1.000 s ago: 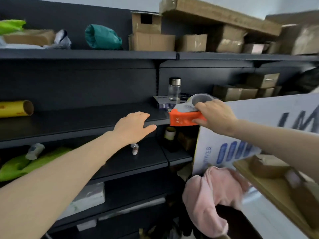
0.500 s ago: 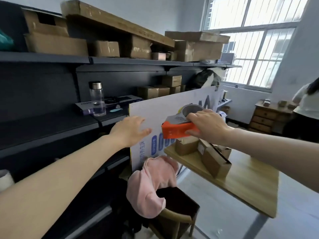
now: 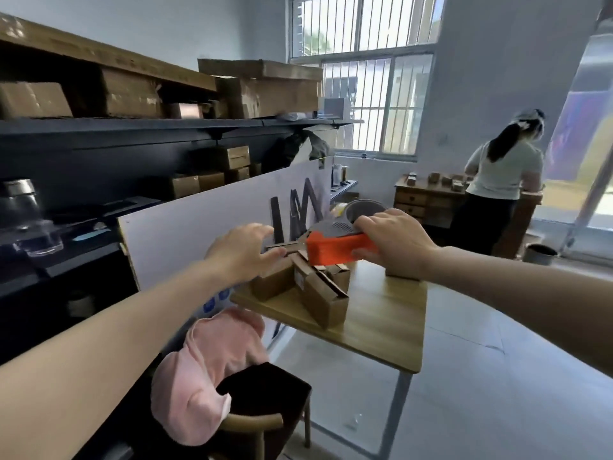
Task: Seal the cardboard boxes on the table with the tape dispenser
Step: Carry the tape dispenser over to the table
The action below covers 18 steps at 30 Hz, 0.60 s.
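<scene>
Tape dispenser [image 3: 338,250]: orange body, grey roll housing on top, held in the air above the near-left end of the table [image 3: 381,330], over the cardboard boxes [image 3: 323,293].

Right hand [image 3: 394,242]: fingers wrapped round the rear of the dispenser from above. Firm hold.

Left hand [image 3: 242,250]: fingers loosely extended, thumb pointing toward the dispenser, nothing held. It sits just left of the dispenser, above the leftmost box. I cannot tell whether it touches a flap.

Boxes: several small brown ones clustered together on the wooden table, at least one with its flaps up and open. They lie at angles to one another.

Surroundings: a white printed board [image 3: 205,240] leans beside the table's left edge. Below it, a pink cloth [image 3: 205,370] is draped over a chair [image 3: 265,423]. Dark shelving [image 3: 132,127] on the left carries more cartons. Far right, another person [image 3: 501,180] stands with their back to me at a wooden drawer cabinet [image 3: 421,200], under a barred window [image 3: 365,78].
</scene>
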Tool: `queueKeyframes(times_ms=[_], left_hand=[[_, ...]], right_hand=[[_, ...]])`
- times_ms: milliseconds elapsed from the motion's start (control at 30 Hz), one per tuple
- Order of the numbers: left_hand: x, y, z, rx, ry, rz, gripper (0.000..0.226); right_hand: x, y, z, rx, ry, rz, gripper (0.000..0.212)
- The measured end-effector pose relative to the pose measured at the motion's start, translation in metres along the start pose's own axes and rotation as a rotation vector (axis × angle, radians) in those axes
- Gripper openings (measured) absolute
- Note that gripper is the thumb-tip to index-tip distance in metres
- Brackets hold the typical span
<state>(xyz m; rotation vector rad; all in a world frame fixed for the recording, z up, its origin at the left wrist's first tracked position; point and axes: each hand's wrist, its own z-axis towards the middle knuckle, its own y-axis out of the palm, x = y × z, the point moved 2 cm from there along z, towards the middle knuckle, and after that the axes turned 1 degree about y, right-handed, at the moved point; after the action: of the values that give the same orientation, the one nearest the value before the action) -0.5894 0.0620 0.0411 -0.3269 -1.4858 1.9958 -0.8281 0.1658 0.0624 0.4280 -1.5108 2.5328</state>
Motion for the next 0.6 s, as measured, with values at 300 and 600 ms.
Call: queueKeyframes(times_ms=[300,600], left_hand=[[0.177,0.044,0.061,-0.056,0.112,-0.063,0.061],[0.317,0.106,0.107,-0.134,0.221,-0.025,0.066]], right_hand=[[0.163,0.008,-0.114,-0.015,0.133,-0.014,0.041],[0.288,0.029,-0.203,-0.043,0.240,-0.016,0.033]])
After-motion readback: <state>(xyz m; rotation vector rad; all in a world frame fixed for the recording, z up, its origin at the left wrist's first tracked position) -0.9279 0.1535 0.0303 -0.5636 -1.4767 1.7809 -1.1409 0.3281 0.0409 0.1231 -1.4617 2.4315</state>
